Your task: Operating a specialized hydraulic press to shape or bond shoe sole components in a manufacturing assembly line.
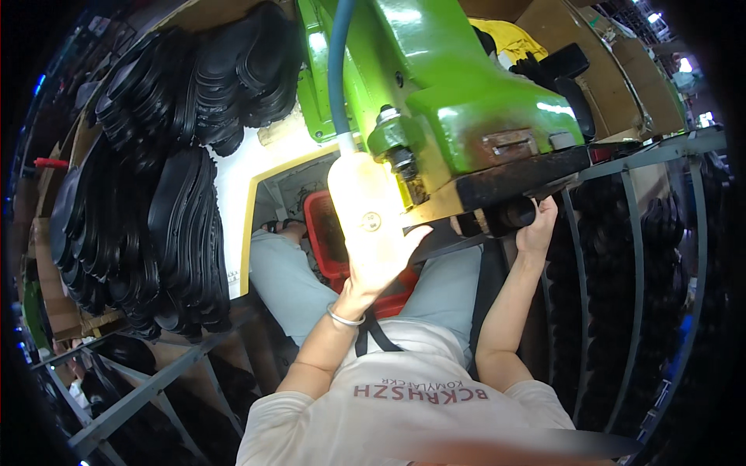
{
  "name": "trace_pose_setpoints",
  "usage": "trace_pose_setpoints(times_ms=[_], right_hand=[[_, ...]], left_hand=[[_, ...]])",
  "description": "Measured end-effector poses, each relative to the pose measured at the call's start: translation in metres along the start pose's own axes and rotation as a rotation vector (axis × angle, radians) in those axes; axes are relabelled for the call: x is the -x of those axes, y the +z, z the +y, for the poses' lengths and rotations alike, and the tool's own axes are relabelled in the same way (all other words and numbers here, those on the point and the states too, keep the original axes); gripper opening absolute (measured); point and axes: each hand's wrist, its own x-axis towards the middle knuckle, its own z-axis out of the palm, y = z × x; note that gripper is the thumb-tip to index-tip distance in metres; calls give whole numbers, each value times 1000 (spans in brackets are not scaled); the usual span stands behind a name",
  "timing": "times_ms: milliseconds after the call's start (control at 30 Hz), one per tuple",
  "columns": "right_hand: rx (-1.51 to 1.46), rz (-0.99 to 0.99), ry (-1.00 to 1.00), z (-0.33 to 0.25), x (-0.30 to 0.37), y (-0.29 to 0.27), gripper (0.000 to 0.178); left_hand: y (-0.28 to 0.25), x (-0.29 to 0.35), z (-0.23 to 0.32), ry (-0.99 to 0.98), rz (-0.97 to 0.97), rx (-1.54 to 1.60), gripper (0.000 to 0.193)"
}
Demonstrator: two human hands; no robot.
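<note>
Lamp (360,185) overlaps left grip (381,260), thumb spread, while right grip (538,225) half-curls at dark cylinder (513,213); I cannot tell either hold.

Bright green machine (443,70) with a rust-brown patch (509,146) on its front; a blue-grey hose (339,70) runs to a lamp (361,186) glowing pale yellow-white. The stacked soles (186,210) are black. A white panel (233,175) has a yellow edge (250,210). The basket (317,225) is red, the trousers (276,268) plain pale blue-grey, the shirt (373,435) white with dark red lettering, the bracelet (344,318) silvery white. Cardboard (622,62) is brown, a cloth (513,40) yellow, the rack (136,405) grey.
</note>
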Motion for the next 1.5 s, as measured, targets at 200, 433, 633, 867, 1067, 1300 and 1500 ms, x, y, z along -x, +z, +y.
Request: trace_pose_setpoints(times_ms=[200,433,633,867,1067,1300,1500], right_hand=[[-84,-45,73,1,15,41,9],[-88,-226,143,22,49,75,17],[358,-466,-135,20,55,92,26],[261,-408,76,52,53,87,34],[214,-402,57,37,60,83,32],[292,-327,5,39,51,73,29],[686,-502,-218,-23,39,54,27]], left_hand=[[-13,35,-56,-327,-247,478,15],[-71,36,-51,-618,131,759,14],[-85,76,-77,-659,-56,763,17],[-2,121,-48,-531,-418,433,32],[0,62,-39,-200,-248,365,29],[36,56,-15,-499,29,839,24],[17,61,-29,-393,97,759,27]])
